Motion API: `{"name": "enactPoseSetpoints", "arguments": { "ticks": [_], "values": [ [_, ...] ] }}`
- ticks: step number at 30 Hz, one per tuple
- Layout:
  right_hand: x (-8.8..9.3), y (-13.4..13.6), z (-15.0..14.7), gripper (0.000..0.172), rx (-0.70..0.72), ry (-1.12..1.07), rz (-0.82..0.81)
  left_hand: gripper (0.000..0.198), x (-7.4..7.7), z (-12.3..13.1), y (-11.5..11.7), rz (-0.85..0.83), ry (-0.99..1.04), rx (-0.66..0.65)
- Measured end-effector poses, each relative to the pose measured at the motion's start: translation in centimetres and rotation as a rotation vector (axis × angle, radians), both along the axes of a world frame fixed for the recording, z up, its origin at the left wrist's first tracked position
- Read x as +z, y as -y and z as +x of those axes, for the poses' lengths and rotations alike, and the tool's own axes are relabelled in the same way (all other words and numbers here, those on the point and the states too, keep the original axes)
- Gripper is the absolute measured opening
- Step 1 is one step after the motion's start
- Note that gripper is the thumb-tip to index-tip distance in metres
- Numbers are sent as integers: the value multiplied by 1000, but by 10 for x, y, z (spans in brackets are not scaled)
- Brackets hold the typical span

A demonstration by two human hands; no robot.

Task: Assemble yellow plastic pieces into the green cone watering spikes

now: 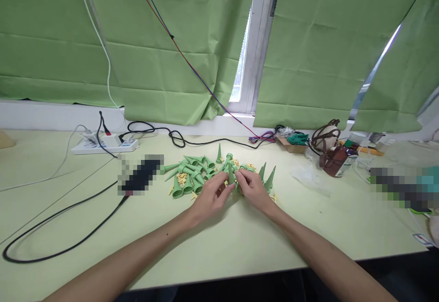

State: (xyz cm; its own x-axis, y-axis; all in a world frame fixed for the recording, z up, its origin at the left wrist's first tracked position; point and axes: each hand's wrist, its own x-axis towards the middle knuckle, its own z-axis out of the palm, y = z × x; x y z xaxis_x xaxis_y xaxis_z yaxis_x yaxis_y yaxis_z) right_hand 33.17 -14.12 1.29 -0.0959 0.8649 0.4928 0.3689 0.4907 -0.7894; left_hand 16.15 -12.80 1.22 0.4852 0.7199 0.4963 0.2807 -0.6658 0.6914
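My left hand is closed round a green plastic cone, its pointed end upward. Just beside it, my right hand pinches at the cone's side; whatever sits between its fingertips is too small to make out. Around both hands lies a heap of similar green hollow cones, some on their sides with round mouths showing. Small yellow plastic pieces are scattered among them. A few cones stand point up, one behind the heap and others to the right.
Left of the heap lies a blurred dark device with a black cable. A power strip is at the back left. At right stand a brown bottle, a small cardboard box and clear plastic. Green curtains hang behind.
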Motion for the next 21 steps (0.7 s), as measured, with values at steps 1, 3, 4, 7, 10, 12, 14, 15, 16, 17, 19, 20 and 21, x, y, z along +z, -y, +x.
{"name": "enactPoseSetpoints", "arguments": {
  "ticks": [1,3,4,7,10,12,14,15,16,17,19,20,21],
  "values": [
    [0,0,0,41,0,-2,-8,24,-1,-1,-1,64,-20,3],
    [0,-1,0,41,1,-5,-19,19,-2,-2,-2,172,-58,-3],
    [0,-1,0,41,3,-7,-24,16,-3,-3,-3,216,-80,-10],
    [0,-2,-1,42,7,-14,-45,12,-3,-5,-4,321,-168,-27],
    [0,-3,-1,42,13,-25,-84,18,-4,-8,-6,446,-265,-1],
    [1,-3,-1,42,19,-35,-111,23,-6,-10,-8,553,-317,32],
    [1,-4,-1,41,23,-42,-128,27,-7,-11,-10,651,-358,60],
    [1,-5,-1,41,22,-45,-132,29,-7,-11,-10,688,-371,73],
    [1,-5,0,41,20,-47,-132,30,-6,-11,-11,712,-377,86],
    [1,-6,0,40,17,-49,-130,30,-6,-10,-10,722,-374,99],
    [1,-7,0,40,0,-57,-116,30,-4,-9,-9,711,-338,121],
    [1,-7,0,40,-10,-60,-106,29,-4,-8,-9,693,-313,128],
    [1,-7,0,40,-20,-59,-93,28,-3,-7,-9,670,-287,132]
  ]
}}
